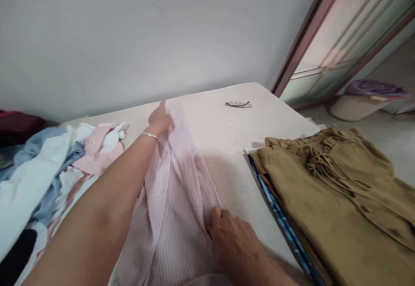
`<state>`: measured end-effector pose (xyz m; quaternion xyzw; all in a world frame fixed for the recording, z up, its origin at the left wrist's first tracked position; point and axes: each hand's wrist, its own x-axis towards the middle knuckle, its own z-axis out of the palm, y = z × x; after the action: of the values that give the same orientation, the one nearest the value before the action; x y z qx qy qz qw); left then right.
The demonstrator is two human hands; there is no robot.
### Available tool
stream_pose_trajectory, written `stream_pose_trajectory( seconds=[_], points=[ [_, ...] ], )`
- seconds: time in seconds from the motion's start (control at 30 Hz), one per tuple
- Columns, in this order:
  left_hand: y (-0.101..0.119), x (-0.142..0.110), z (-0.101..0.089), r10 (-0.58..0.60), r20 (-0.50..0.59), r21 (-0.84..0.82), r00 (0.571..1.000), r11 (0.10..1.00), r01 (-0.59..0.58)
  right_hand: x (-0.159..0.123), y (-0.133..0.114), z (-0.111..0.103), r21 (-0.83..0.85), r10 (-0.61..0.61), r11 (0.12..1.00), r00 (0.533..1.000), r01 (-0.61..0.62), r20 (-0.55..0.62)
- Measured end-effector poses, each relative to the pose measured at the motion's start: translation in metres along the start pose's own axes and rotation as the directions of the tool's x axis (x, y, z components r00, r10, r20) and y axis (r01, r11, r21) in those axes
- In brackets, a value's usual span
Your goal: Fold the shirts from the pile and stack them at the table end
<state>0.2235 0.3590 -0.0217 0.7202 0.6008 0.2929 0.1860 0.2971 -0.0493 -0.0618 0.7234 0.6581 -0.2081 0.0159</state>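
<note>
A pale pink striped garment (pixel 181 199) lies lengthwise in front of me on the cream-covered bed (pixel 233 160); folds hide what kind it is. My left hand (pixel 161 119), with a silver bangle at the wrist, reaches to its far end. Its fingers are closed on the cloth there, one finger sticking out toward the wall. On the near right edge, my right hand (pixel 233 236) has its thumb and fingers curled onto the fabric. The near end of the garment runs out of view at the bottom.
Folded brown drawstring trousers (pixel 324 182) top a stack on the right, with blue patterned cloth (pixel 275 208) beneath. Loose clothes (pixel 48 165) heap on the left. Eyeglasses (pixel 238 104) rest near the far edge. A lined bin (pixel 359 102) stands beyond, by a framed glass door (pixel 343 48).
</note>
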Motion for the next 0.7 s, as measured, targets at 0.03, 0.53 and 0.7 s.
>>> stream_pose_trajectory(
  seconds=[0.03, 0.53, 0.7],
  points=[
    [-0.006, -0.004, 0.0, -0.001, -0.009, 0.062, 1.0, 0.998, 0.002, 0.0, 0.0, 0.002, -0.004, -0.003, 1.0, 1.0, 0.003, -0.006],
    [-0.041, -0.048, 0.001, -0.113, -0.084, 0.241, 0.99, 0.962, 0.13, 0.001, 0.005, 0.003, 0.002, -0.002, 1.0, 1.0, 0.002, -0.011],
    [-0.037, -0.102, -0.026, -0.058, 0.005, 0.369, 0.998, 0.928, 0.052, 0.0, 0.004, 0.004, 0.033, -0.016, 0.999, 0.999, 0.017, -0.028]
  ],
)
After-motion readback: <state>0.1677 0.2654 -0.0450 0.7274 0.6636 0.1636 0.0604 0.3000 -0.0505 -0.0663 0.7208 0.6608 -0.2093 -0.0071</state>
